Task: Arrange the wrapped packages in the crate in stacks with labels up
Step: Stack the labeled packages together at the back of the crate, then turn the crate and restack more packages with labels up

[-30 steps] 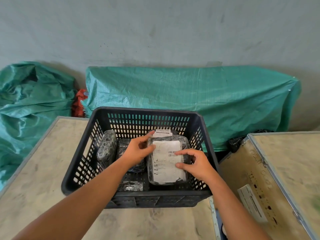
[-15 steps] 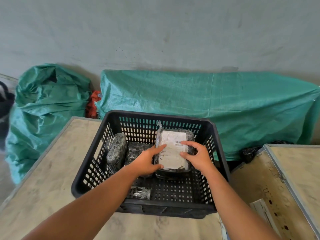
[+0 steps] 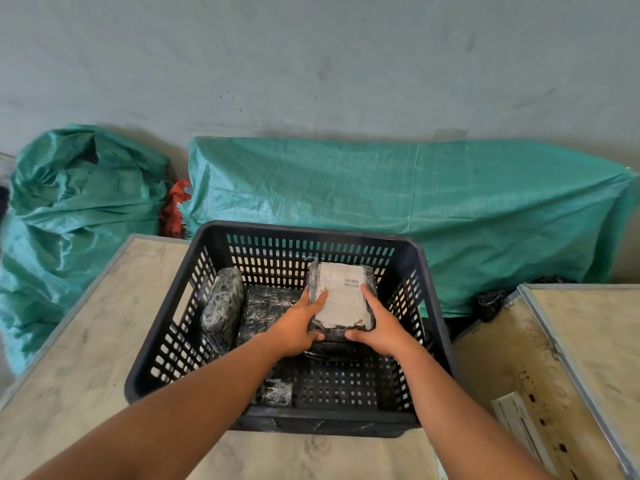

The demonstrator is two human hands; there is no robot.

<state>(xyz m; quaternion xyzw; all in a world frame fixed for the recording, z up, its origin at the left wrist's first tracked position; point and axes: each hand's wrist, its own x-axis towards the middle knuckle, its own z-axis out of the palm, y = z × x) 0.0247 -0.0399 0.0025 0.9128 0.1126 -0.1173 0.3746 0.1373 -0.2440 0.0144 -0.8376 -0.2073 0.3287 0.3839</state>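
Note:
A black slotted crate sits on a pale table. At its back right lies a wrapped package with a white label facing up, on top of another dark package. My left hand grips its left side and my right hand grips its right side. One wrapped package stands on edge against the left wall. Beside it a dark wrapped package lies flat. A small wrapped package lies near the front of the crate floor.
The pale table holds the crate. A second wooden crate lid with metal edging stands to the right. Green tarpaulin covers goods behind, with a green sack at the left by the wall.
Both hands have pushed the labelled package from the front right toward the back right corner of the crate. The camera view has shifted a little.

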